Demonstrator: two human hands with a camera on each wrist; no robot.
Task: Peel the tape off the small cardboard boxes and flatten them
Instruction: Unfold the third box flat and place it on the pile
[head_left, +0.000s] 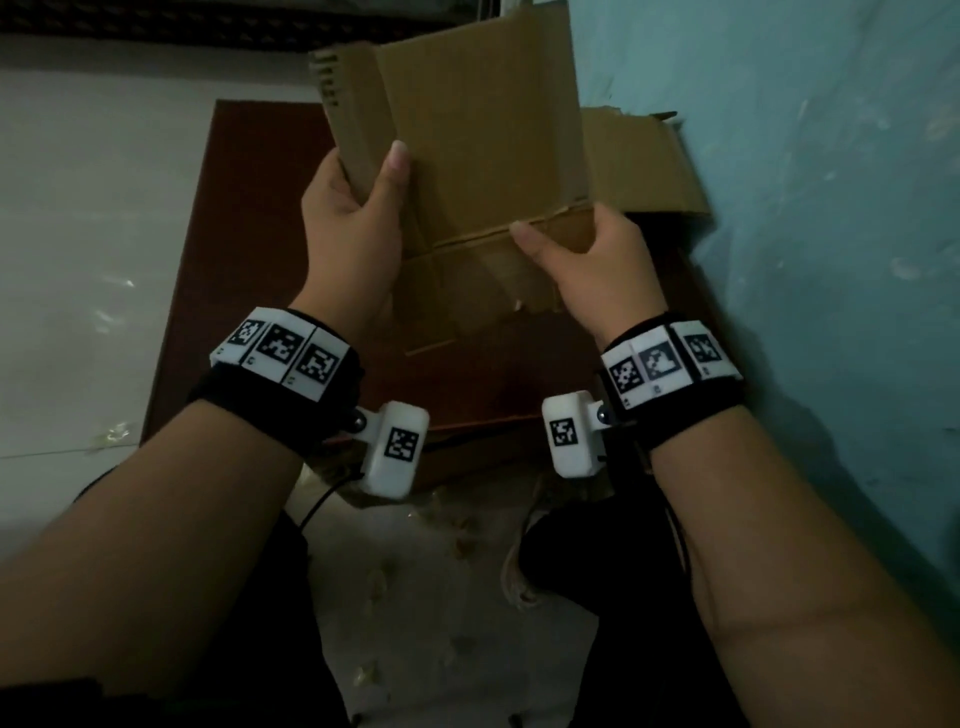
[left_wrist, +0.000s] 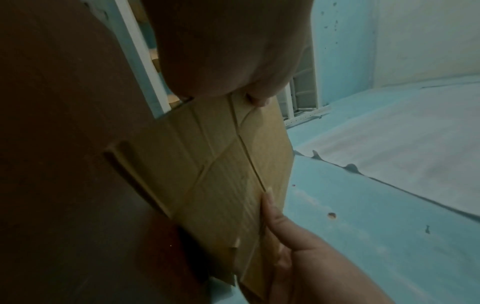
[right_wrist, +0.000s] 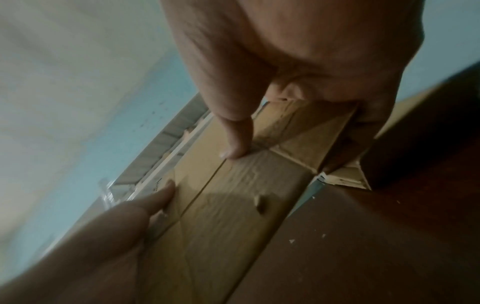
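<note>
Both hands hold one opened-out brown cardboard box up in front of me, above a dark red-brown board. My left hand grips its left folded edge, thumb on the near face and fingers hidden behind. My right hand grips the lower right flap at a crease, thumb lying along the fold. The left wrist view shows the box nearly flat with its creases and the right hand on its edge. Seen from the right wrist, the right thumb presses the box at the fold, and the left hand holds the far edge.
A second opened cardboard box lies against the blue-green wall at the right. The dark red-brown board lies on the pale floor. Crumpled tape scraps lie on the floor near my legs.
</note>
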